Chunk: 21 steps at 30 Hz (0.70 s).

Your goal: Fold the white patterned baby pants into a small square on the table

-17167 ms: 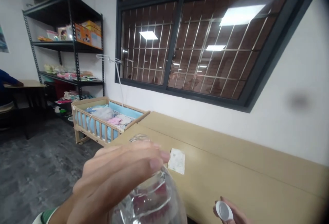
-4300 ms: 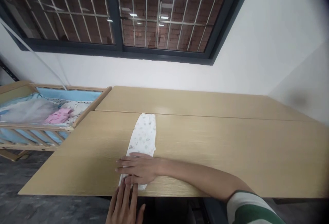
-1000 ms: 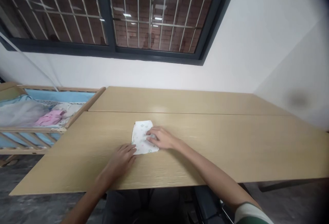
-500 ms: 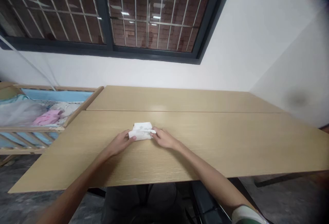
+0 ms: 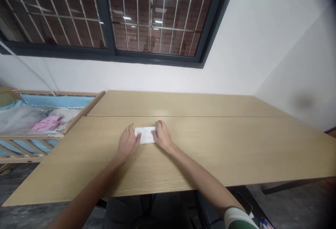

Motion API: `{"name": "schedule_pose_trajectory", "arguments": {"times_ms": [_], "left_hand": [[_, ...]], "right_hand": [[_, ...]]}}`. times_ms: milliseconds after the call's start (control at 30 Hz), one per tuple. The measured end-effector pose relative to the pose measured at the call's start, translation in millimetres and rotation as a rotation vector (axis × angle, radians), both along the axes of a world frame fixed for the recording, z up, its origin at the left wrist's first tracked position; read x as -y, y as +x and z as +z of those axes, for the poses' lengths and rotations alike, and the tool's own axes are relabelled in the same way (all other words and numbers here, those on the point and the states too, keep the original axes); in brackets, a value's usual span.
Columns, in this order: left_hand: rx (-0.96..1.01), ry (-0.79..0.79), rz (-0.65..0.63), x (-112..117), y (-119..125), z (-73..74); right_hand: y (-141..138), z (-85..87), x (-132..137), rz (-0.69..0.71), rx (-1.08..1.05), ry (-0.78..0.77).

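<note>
A small folded white cloth (image 5: 147, 135) with a faint print lies flat on the wooden table (image 5: 210, 145); whether it is fabric or soft paper I cannot tell. My left hand (image 5: 128, 140) grips its left end, thumb on top and the other fingers along the outer side. At the opposite end, my right hand (image 5: 162, 136) has its thumb pressed on the cloth and its fingers bent around the right edge. Parts of both short ends are hidden under the hands.
On the left stands a wooden crib (image 5: 84, 111) with blue lining, bedding and a pink cloth (image 5: 47, 123). A seam runs across the table. Behind it are a white wall (image 5: 157, 78) and a barred window (image 5: 157, 59). A dark phone-like object (image 5: 244, 202) lies below the table's front edge.
The cloth's raised front part has been folded over, leaving a smaller flat rectangle. My hands have shifted from pinching its front layer to pressing on both ends.
</note>
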<state>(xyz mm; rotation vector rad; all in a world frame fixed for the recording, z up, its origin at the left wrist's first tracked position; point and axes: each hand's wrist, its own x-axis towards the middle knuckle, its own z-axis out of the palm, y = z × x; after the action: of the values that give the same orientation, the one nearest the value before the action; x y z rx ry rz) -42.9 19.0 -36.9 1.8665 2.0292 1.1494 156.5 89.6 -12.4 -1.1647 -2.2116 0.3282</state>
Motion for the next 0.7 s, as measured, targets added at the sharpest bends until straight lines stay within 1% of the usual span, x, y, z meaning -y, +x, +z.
{"name": "schedule_pose_trajectory", "arguments": {"times_ms": [33, 67, 100, 133, 200, 267, 333, 400, 500, 567, 600, 700], "left_hand": [[-0.083, 0.065, -0.038, 0.9, 8.1, -0.8], [-0.163, 0.111, -0.099, 1.0, 16.5, -1.8], [-0.228, 0.126, -0.167, 0.5, 24.4, -3.2], [-0.270, 0.108, -0.228, -0.8, 31.2, -5.0], [-0.322, 0.039, -0.278, -4.4, 39.7, -9.6], [-0.356, -0.013, -0.273, -7.6, 40.5, -15.2], [-0.394, -0.024, -0.267, -8.4, 35.3, -21.4], [-0.432, -0.016, -0.254, -6.1, 26.8, -27.6], [-0.482, -0.039, -0.225, 1.8, 12.1, -33.9], [-0.512, -0.058, -0.210, 7.6, 2.0, -32.7], [-0.526, -0.053, -0.209, 10.1, -3.0, -29.8], [-0.553, 0.011, -0.246, 14.8, -15.4, -12.8]], "right_hand": [[-2.6, -0.2, 2.3, 0.077, 0.056, 0.091], [-5.8, -1.4, 4.0, 0.173, 0.125, 0.147], [-9.2, -3.9, 4.8, 0.269, 0.199, 0.169], [-12.6, -7.3, 4.7, 0.348, 0.271, 0.164], [-18.1, -15.5, 2.0, 0.436, 0.375, 0.125], [-20.2, -21.8, -2.7, 0.458, 0.411, 0.103], [-17.6, -23.6, -7.2, 0.472, 0.408, 0.099], [-10.5, -21.4, -10.2, 0.498, 0.400, 0.085], [6.5, -15.0, -10.9, 0.517, 0.380, 0.023], [19.1, -10.5, -8.8, 0.505, 0.364, -0.025], [24.9, -8.2, -7.1, 0.492, 0.354, -0.041], [37.8, -1.1, -1.3, 0.459, 0.305, -0.032]]}}
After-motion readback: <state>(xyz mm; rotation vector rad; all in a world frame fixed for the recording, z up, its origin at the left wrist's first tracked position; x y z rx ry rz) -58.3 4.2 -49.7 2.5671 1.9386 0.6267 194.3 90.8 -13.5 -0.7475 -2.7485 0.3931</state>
